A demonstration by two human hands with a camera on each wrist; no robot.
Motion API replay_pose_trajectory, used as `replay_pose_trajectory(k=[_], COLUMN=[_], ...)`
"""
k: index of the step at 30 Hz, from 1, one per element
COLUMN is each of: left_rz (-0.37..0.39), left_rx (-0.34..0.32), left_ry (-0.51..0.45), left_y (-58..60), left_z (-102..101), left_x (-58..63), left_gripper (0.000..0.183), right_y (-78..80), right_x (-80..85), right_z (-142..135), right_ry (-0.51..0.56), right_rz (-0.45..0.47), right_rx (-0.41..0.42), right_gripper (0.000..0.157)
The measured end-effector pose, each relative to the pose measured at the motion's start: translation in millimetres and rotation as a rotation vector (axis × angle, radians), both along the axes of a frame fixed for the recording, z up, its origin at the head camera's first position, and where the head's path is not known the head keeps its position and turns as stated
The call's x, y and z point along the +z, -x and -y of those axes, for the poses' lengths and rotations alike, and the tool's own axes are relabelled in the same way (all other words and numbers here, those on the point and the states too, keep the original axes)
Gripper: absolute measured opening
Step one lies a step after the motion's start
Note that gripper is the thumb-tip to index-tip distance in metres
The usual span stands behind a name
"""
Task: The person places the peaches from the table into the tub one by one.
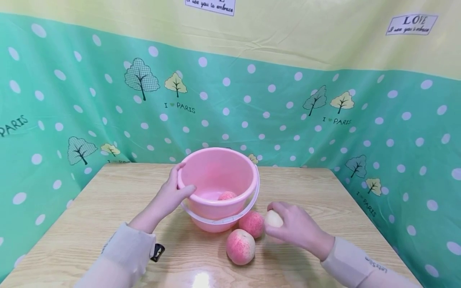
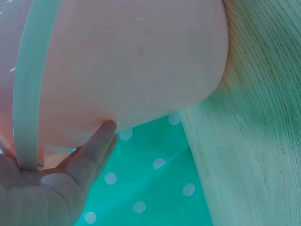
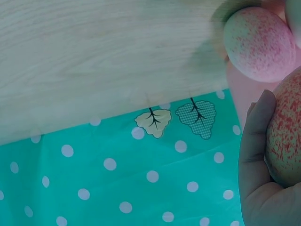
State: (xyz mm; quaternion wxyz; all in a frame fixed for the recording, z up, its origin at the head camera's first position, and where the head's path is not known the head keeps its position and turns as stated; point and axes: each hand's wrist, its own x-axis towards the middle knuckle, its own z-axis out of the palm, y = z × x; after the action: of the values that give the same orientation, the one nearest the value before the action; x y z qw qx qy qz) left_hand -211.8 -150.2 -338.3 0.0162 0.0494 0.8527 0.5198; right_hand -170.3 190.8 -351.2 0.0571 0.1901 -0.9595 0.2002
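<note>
A pink bucket [image 1: 217,170] stands on the table, tipped slightly toward me in the head view, its pale handle [image 2: 35,75] hanging down at the front. My left hand [image 1: 173,194] holds its left rim, thumb over the edge and fingers along the outer wall. One peach [image 1: 227,195] lies inside. Held in my right hand [image 1: 293,225] is another peach [image 3: 288,136], just above the table to the right of the bucket. Between that hand and the bucket sit a redder peach [image 1: 253,222] and a pink-and-cream peach [image 1: 240,247].
The wooden table [image 1: 122,192] reaches back to a green dotted curtain [image 1: 223,104] with printed trees, which hangs behind and on both sides. A small black object [image 1: 157,253] shows at my left cuff.
</note>
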Motion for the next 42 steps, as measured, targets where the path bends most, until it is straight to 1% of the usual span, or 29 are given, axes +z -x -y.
replay_pose_trajectory(k=[8,11,20,29,36,42], left_rz=[0.001,-0.003,-0.009,-0.012,-0.012,-0.021], left_rx=[0.002,-0.001,0.0,-0.003,-0.004,-0.008], left_ry=[0.002,-0.003,0.004,-0.003,-0.003,-0.008], left_y=[0.0,0.5,1.2,0.1,0.0,0.7], left_z=[0.1,0.1,0.0,0.3,0.9,0.4], left_x=[0.4,0.4,0.8,0.3,1.2,0.4], left_gripper=[0.086,0.086,0.086,0.086,0.086,0.085], right_y=[1.9,2.5,5.4,8.6,13.6,16.4], right_x=[8.7,11.7,22.5,32.4,42.8,48.4], right_z=[1.8,3.4,6.2,5.9,6.1,6.3], right_ry=[-0.035,-0.041,-0.028,-0.015,-0.008,-0.007], right_rz=[-0.045,-0.048,-0.03,-0.025,-0.044,-0.016], right_rx=[0.017,0.011,-0.008,-0.003,-0.014,-0.019], right_gripper=[0.03,0.031,0.033,0.032,0.03,0.03])
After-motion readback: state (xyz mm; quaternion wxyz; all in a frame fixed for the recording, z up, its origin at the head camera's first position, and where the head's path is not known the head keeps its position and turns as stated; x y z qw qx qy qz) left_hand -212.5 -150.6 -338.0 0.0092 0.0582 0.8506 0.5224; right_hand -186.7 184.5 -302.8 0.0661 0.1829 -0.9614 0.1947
